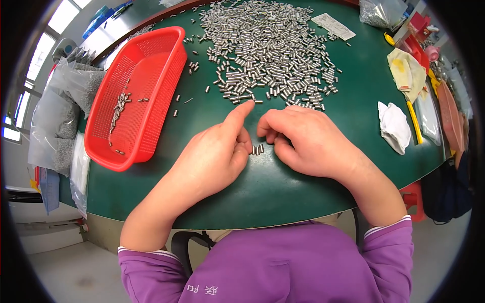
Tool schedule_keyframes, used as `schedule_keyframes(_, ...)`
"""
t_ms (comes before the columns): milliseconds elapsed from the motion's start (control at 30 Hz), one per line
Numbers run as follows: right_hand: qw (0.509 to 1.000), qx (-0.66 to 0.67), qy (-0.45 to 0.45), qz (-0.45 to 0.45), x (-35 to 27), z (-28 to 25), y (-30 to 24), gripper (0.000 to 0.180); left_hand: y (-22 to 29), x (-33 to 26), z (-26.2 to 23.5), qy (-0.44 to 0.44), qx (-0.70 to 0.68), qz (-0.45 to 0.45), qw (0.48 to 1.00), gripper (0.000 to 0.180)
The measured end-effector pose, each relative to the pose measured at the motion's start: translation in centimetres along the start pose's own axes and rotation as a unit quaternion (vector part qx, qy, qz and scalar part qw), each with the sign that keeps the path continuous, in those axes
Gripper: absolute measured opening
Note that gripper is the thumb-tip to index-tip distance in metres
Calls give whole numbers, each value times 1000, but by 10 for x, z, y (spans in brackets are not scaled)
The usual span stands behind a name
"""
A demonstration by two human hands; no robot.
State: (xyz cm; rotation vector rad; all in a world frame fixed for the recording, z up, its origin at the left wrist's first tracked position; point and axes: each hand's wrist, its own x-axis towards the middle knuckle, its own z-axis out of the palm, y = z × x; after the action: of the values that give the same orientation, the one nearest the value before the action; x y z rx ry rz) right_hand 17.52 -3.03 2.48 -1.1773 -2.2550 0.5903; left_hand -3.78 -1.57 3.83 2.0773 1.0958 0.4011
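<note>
A broad heap of small shiny metal cylinders (268, 45) covers the far middle of the green table. My left hand (214, 146) is at the heap's near edge, its index finger stretched out to the cylinders and its other fingers bent in. Facing it is my right hand (305, 139), loosely curled with the thumb apart from the index finger. I see nothing held in either hand, though the palms are hidden. Between the hands, a few loose cylinders (257, 150) stand side by side on the table, close to the left fingers.
At the left, a red perforated plastic basket (174, 76) holds some cylinders. Beyond it lie clear bags of small parts (55, 126). On the right are a crumpled white cloth (394, 127), a yellowish glove (406, 70) and a yellow-handled tool (415, 122). A paper slip (333, 26) lies beside the heap.
</note>
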Motion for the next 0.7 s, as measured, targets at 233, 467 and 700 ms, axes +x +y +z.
schedule_keyframes(233, 1000, -20, -6, -5, -1, -3, 0, 18, 2, 1, -2, -15, 9, -4, 1000, 60)
schedule_keyframes(467, 999, 11, -15, 32, -2, 4, -5, 9, -4, 1, 3, 26, -36, 7, 999, 69)
schedule_keyframes(700, 999, -19, 22, 33, -8, 19, -8, 12, 0, 2, 9, 18, -52, -37, 998, 74)
